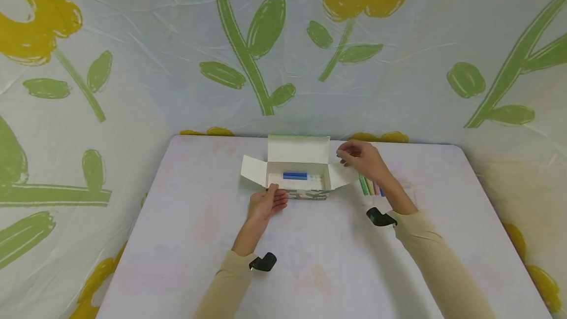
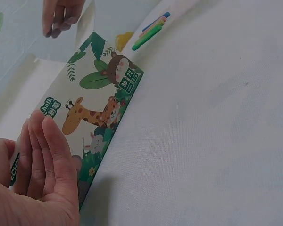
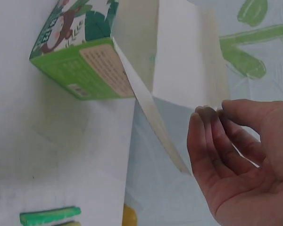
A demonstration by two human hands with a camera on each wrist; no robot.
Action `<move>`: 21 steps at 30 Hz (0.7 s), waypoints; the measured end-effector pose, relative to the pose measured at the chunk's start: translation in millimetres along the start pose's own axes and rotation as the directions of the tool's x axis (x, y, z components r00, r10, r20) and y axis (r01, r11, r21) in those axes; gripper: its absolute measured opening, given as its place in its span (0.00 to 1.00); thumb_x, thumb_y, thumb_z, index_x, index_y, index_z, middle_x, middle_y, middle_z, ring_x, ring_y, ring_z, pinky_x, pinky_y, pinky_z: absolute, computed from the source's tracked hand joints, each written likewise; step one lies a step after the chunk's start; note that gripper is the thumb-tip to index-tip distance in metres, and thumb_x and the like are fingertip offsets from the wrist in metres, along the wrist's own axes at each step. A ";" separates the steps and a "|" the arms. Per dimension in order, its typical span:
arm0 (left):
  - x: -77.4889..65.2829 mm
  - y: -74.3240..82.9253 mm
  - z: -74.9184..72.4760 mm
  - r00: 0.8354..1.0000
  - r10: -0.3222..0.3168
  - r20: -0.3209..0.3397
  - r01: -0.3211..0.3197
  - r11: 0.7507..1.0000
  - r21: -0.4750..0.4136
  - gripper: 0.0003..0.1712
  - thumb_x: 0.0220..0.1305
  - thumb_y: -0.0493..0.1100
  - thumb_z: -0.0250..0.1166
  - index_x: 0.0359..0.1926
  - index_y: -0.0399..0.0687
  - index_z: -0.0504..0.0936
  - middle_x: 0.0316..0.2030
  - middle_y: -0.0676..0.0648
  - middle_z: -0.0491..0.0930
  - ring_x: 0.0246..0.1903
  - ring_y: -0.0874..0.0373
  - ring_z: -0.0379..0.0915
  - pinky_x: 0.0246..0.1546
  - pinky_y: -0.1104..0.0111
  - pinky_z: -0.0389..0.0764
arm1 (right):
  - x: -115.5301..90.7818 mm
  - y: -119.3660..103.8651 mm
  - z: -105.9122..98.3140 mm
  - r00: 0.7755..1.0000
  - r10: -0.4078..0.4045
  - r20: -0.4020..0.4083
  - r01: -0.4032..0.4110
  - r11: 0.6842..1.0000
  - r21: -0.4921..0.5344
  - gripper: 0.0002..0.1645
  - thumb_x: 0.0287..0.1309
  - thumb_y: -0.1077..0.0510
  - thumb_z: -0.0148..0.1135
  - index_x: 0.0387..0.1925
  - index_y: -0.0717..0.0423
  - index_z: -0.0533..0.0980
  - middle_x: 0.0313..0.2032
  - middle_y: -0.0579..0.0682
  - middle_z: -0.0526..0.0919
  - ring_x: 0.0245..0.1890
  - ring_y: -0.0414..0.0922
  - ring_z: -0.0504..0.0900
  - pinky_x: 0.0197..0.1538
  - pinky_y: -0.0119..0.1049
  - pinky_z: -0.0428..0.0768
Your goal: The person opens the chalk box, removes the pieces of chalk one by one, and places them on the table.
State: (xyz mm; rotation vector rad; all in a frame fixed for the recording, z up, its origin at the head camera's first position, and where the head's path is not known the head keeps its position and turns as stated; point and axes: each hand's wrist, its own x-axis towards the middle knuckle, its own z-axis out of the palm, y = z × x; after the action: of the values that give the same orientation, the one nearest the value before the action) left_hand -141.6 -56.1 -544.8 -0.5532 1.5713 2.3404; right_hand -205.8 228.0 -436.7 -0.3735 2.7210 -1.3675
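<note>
A printed chalk box (image 1: 308, 194) stands near the table's far edge, its lid (image 1: 299, 149) raised at the back and both side flaps spread. Inside, blue chalk sticks (image 1: 295, 175) lie above pale rows. My left hand (image 1: 264, 203) holds the front wall near its left corner, thumb at the top edge, fingers along the animal-printed face (image 2: 92, 113). Above the right flap (image 1: 342, 175) hovers my right hand (image 1: 363, 160), fingers loosely bent with thumb close to the fingertips. Nothing shows between them in the right wrist view.
Several coloured chalk sticks (image 1: 370, 185), among them green, yellow, pink and blue, lie on the table right of the box, partly behind the right forearm. A flower-printed cloth (image 1: 177, 38) hangs along the table's back and sides.
</note>
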 end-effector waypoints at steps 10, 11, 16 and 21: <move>2.4 -0.2 1.7 1.000 0.008 -0.002 -0.008 1.000 -0.006 0.20 0.76 0.44 0.59 0.44 0.25 0.83 0.30 0.44 0.87 0.30 0.60 0.85 0.39 0.69 0.89 | 12.2 -0.5 32.7 0.983 -0.106 0.147 0.107 0.994 0.002 0.11 0.70 0.61 0.64 0.49 0.65 0.81 0.39 0.60 0.86 0.39 0.55 0.86 0.45 0.40 0.87; 2.4 -0.1 1.8 1.000 0.007 -0.002 -0.007 1.000 -0.007 0.20 0.76 0.44 0.59 0.43 0.25 0.84 0.30 0.45 0.87 0.29 0.60 0.85 0.39 0.69 0.89 | 13.3 -0.6 35.8 0.979 -0.116 0.167 0.117 0.993 0.001 0.11 0.70 0.62 0.65 0.49 0.65 0.81 0.39 0.58 0.87 0.40 0.54 0.86 0.47 0.42 0.86; 3.4 -1.2 1.5 1.000 0.001 -0.008 -0.001 1.000 -0.016 0.19 0.75 0.43 0.59 0.41 0.27 0.84 0.29 0.45 0.87 0.29 0.60 0.85 0.38 0.69 0.89 | 19.2 1.8 51.5 0.948 -0.188 0.257 0.191 0.982 0.014 0.12 0.66 0.65 0.66 0.48 0.68 0.81 0.40 0.58 0.87 0.42 0.52 0.85 0.51 0.46 0.86; 4.1 -1.8 1.9 1.000 0.000 -0.015 0.000 1.000 -0.022 0.18 0.75 0.42 0.59 0.39 0.28 0.85 0.29 0.45 0.87 0.28 0.60 0.85 0.37 0.69 0.89 | 24.1 7.5 66.4 0.926 -0.208 0.314 0.207 0.978 0.035 0.13 0.65 0.66 0.67 0.49 0.71 0.80 0.40 0.57 0.87 0.42 0.50 0.85 0.49 0.37 0.85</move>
State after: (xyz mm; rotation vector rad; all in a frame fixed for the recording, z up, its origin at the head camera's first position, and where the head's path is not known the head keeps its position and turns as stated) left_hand -144.8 -53.7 -547.5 -0.5763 1.5534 2.3619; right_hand -218.9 174.6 -481.5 -0.8259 2.4709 -1.2260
